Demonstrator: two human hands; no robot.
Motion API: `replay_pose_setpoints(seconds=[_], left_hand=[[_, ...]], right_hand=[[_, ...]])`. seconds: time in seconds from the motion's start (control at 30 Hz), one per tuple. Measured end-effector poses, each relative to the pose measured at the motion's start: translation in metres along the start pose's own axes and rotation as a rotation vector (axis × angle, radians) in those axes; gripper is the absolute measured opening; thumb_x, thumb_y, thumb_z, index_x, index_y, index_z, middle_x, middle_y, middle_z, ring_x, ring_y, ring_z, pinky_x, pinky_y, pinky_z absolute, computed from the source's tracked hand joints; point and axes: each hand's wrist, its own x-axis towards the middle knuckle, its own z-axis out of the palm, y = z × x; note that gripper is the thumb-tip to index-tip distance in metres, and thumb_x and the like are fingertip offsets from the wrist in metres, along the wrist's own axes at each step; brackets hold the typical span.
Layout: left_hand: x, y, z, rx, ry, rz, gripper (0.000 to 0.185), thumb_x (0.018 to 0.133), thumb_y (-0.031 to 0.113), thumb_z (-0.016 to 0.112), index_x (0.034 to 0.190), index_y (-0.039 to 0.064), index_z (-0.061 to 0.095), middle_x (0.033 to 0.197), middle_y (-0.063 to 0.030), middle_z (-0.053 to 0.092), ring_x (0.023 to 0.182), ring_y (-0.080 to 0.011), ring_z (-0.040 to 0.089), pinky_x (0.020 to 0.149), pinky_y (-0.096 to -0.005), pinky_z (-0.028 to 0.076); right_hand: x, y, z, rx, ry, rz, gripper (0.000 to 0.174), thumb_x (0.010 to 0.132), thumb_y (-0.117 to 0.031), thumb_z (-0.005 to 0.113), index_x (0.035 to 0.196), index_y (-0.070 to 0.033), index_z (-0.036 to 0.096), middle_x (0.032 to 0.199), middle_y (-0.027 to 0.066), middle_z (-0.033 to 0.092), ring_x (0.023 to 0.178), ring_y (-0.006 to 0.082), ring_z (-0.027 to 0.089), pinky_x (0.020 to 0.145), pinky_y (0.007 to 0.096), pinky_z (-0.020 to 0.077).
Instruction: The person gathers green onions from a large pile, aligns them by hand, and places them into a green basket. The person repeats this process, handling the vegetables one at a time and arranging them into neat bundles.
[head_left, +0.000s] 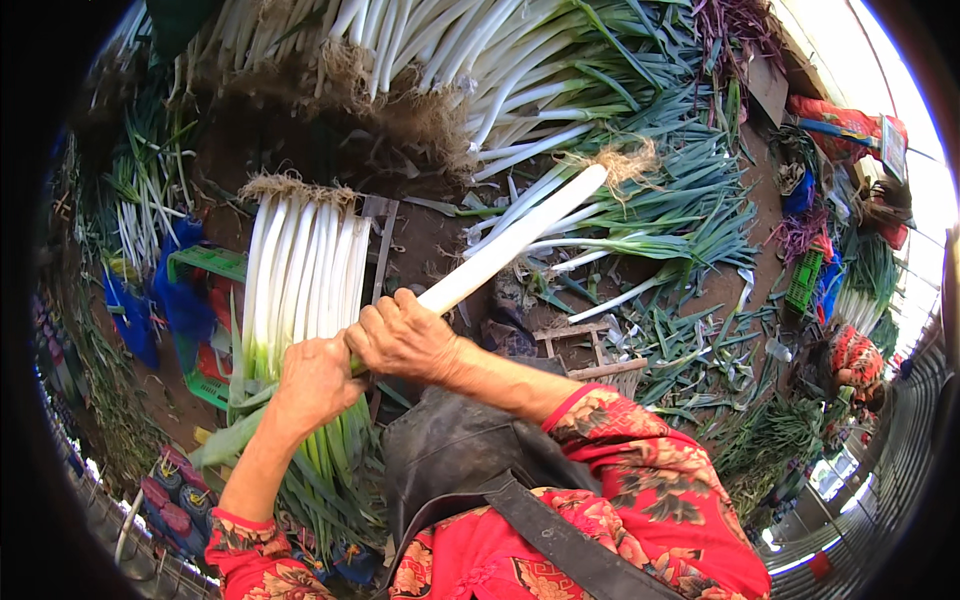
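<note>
A thick leek (517, 234) slants across the middle, its roots up at the right and its green leaves down at the left. My right hand (403, 336) is closed round its shaft where the white part ends. My left hand (319, 380) grips the same leek just below, touching the right hand. Behind and under my left hand a row of trimmed-looking leeks (304, 262) lies side by side, roots at the top, their leaves hanging towards me. The left hand hides part of that row.
A large heap of leeks (525, 67) spreads across the top. Loose leaves (697, 360) litter the ground at right. A small wooden stool (607, 367) stands near my knees. A green plastic crate (206, 264) is at left. Another person in a patterned red top (855, 360) is at far right.
</note>
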Motion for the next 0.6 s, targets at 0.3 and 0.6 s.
replay_pose_setpoints(seconds=[0.3, 0.6], left_hand=[[-0.083, -0.034, 0.012, -0.090, 0.071, -0.167, 0.023, 0.066, 0.016, 0.068, 0.074, 0.001, 0.052, 0.061, -0.0207, 0.057, 0.062, -0.0383, 0.059, 0.058, -0.0441, 0.046], [-0.135, -0.063, 0.014, -0.338, 0.035, -0.312, 0.024, 0.066, 0.016, 0.068, 0.071, -0.001, 0.053, 0.058, -0.0217, 0.054, 0.058, -0.0394, 0.056, 0.055, -0.0427, 0.044]], right_hand=[[-0.060, 0.206, -0.005, -0.161, -0.258, 0.221, 0.011, 0.070, -0.020, 0.066, 0.080, -0.017, 0.065, 0.068, 0.0021, 0.060, 0.066, 0.0208, 0.058, 0.066, 0.0362, 0.0426], [0.014, 0.063, -0.037, 0.214, -0.094, 0.047, 0.054, 0.077, -0.033, 0.060, 0.124, -0.009, 0.047, 0.132, 0.0131, 0.042, 0.125, 0.0269, 0.039, 0.105, 0.0459, 0.0178]])
